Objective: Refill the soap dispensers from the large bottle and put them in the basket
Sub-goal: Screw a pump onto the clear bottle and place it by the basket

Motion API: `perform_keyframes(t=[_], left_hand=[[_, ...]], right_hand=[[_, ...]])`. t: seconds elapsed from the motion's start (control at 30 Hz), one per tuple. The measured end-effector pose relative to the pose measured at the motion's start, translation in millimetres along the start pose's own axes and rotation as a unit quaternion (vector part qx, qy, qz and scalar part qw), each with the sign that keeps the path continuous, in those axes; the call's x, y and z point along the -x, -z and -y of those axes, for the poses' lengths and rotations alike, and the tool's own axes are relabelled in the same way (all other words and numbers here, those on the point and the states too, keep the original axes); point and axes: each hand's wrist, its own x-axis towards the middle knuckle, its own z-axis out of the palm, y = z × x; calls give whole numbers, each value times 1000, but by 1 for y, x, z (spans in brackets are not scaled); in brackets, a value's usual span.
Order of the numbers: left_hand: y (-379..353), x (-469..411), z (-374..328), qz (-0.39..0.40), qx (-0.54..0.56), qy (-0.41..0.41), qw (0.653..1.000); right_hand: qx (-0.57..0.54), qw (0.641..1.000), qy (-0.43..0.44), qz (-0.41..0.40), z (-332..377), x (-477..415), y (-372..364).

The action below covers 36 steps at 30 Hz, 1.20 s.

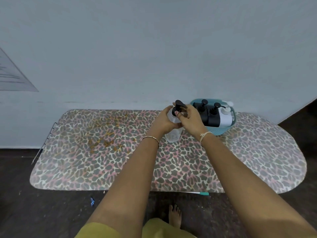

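Note:
A clear soap dispenser with a black pump head stands on the leopard-print board. My left hand grips the bottle's upper body. At the neck, the fingers of my right hand curl round the pump collar. Just to the right sits a teal basket holding two black dispensers and a white one.
The board stands against a pale wall, and yellowish stains mark its left half. Dark floor lies below, with a small blue scrap and my bare foot. A paper sheet hangs on the wall at left.

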Motion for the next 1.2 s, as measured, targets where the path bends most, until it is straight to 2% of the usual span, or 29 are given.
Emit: perform_keyframes(t=[0.23,0.43,0.63,0.83,0.93,1.2], left_hand=[[1,-1,0,3,9,-3,1000],[7,-3,4,12,-18,-14,1000],[16,-7,11,45,-34,-39,998],[22,-12,20,67,-35,-47,996],[22,-15,21,80,-39,-49,995],[21,-14,18,50,-54,-82,994]], right_hand=[[-1,996,21,-87,-2,4,-6],[-23,999,30,-33,-11,10,-10],[10,997,26,-72,-9,9,-19],[12,999,26,-42,5,9,-13],[40,997,28,-63,5,7,-11],[120,986,48,-103,-1,10,-16]])
